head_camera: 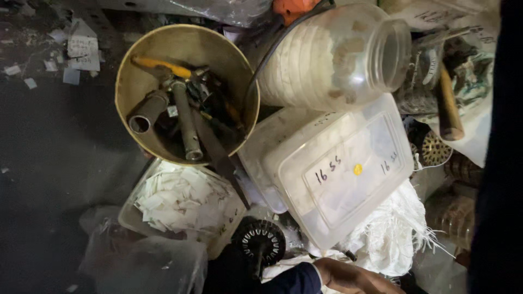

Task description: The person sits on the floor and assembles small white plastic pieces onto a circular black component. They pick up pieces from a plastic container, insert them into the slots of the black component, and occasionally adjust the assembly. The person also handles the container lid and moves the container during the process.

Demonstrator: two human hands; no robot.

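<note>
Up and left of the one hand (348, 276) in view, whose grip I cannot tell, one round tin (141, 65) holds several pipes and tools. Nearer, one black finned wheel (261, 241) stands just left of it. Above the hand, one lidded clear box (338, 169) lies long axis slanting up-right; one jar (332, 54) mouths rightward. Dark, littered floor (49, 141).

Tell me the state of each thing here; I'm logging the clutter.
Round tin: open, holding tools.
Plastic jar: on its side, lidless.
Clear box: lid on, tilted.
Open tray: full of white paper scraps.
Hand: at the bottom edge, holding nothing visible.
</note>
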